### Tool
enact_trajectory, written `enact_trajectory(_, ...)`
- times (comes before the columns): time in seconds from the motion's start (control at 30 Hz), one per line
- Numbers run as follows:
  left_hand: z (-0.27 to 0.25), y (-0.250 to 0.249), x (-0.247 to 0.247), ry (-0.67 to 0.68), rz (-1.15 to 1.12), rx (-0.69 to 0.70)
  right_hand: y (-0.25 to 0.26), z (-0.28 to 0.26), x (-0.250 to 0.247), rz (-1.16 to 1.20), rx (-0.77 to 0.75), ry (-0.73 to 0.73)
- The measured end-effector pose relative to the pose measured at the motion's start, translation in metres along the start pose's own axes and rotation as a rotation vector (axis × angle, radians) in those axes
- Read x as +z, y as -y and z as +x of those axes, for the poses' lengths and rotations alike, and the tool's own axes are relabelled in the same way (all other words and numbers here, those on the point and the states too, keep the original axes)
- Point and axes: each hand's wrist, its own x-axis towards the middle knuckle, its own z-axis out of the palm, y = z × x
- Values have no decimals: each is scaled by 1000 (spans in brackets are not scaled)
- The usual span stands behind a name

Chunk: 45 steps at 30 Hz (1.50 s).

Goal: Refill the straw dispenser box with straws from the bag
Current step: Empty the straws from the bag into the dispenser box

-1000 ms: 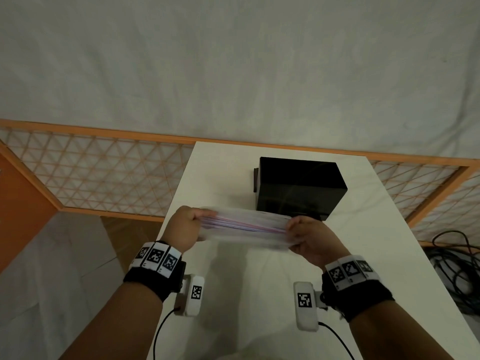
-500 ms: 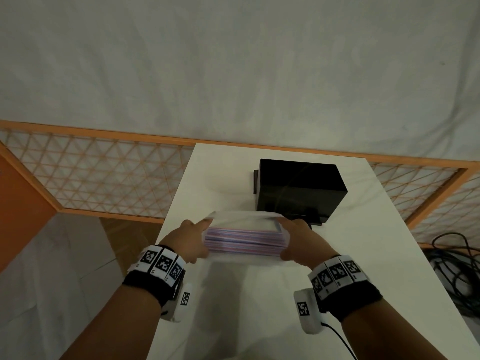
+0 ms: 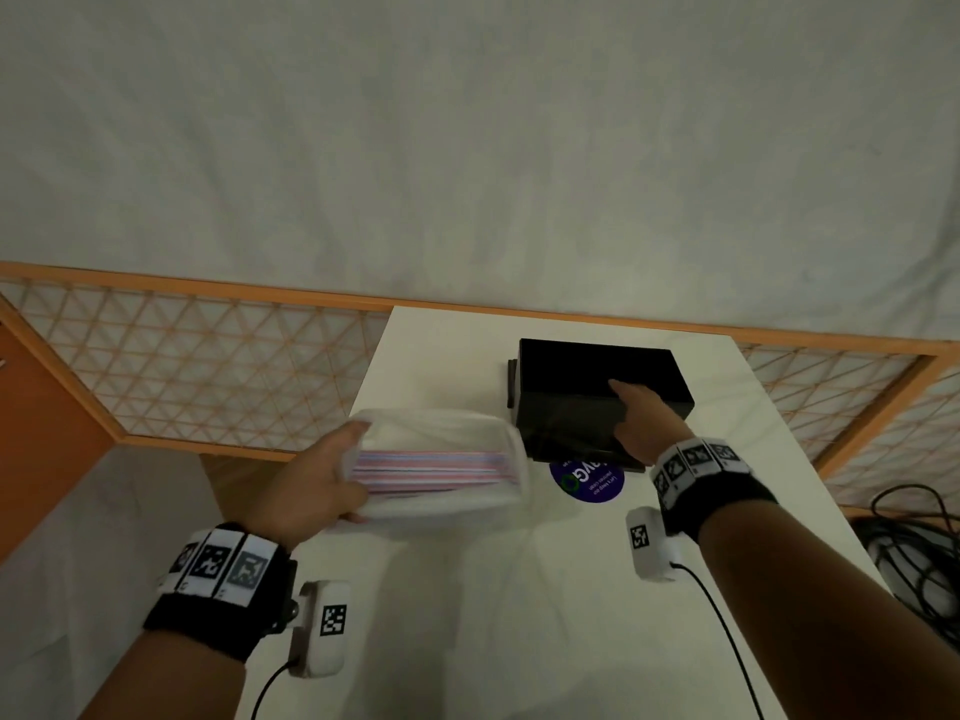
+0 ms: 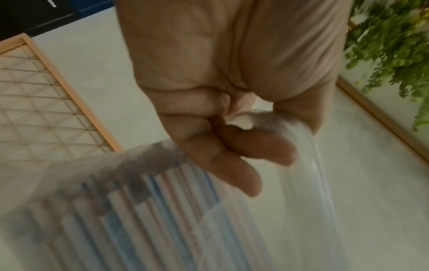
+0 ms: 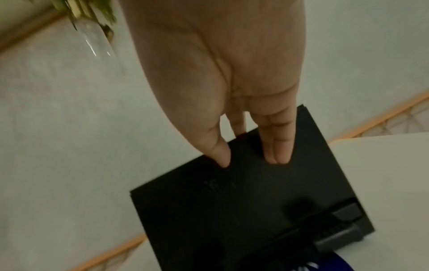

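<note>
A clear plastic bag [image 3: 441, 465] holds a bundle of pink, blue and white straws [image 3: 426, 467]. My left hand [image 3: 311, 485] grips the bag's left end and holds it above the white table [image 3: 467, 615]; in the left wrist view my fingers [image 4: 232, 146] curl round the plastic beside the straws [image 4: 139, 210]. The black straw dispenser box [image 3: 597, 376] stands at the back of the table with its lid down. My right hand [image 3: 641, 413] lies with straight fingers on the box's front top edge; the right wrist view shows its fingertips [image 5: 277, 154] on the black lid [image 5: 243, 201].
A round blue sticker [image 3: 587, 483] lies on the table in front of the box. An orange-framed lattice screen [image 3: 208, 356] runs behind and beside the table. Black cables [image 3: 914, 553] lie on the floor at the right. Green foliage [image 4: 394, 45] shows in the left wrist view.
My right hand let go of the bag's right end and moved forward onto the dispenser box. The left hand now holds the bag alone, shifted slightly left.
</note>
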Motion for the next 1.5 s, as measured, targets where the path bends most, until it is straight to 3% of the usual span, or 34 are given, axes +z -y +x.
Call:
enact_trajectory(0.13,-8,-14,-11,-13,-225,122,-4,8,12,-70,7,-81)
enact_trajectory(0.27,-12,-35,-19,-63,-373,252,-5,-17,26,-94,-39,-190)
enact_trajectory(0.47,-9,-62,-9,-39,-386,376,-2,-101,55,-101,-168,-173)
enact_trajectory(0.67,4,-77,31,50,-323,439,-3,-150,58,-20,-329,-31)
enact_trajectory(0.7,7,-78,36,69,-316,448,-4,-151,54,64,-312,-5)
enact_trajectory(0.77,12,-79,42,87,-290,474,-5,-150,35,455,-138,24)
enact_trajectory(0.87,20,-83,52,82,-281,526,-9,-138,-4,1055,190,-86)
enact_trajectory(0.97,23,-86,67,99,-233,493,-14,-116,-33,1352,332,151)
enact_trajectory(1.03,26,-87,78,116,-122,473,-18,-98,-38,1391,274,305)
enact_trajectory(1.13,28,-89,89,173,-10,490,-19,-83,-34,1429,225,381)
enact_trajectory(1.3,35,-86,90,333,0,541,-24,-68,-32,1580,59,156)
enact_trajectory(1.37,41,-79,89,326,-90,422,-30,-61,-28,1579,46,82)
enact_trajectory(1.5,48,-71,93,173,-489,97,-35,-57,-25,1575,103,-137)
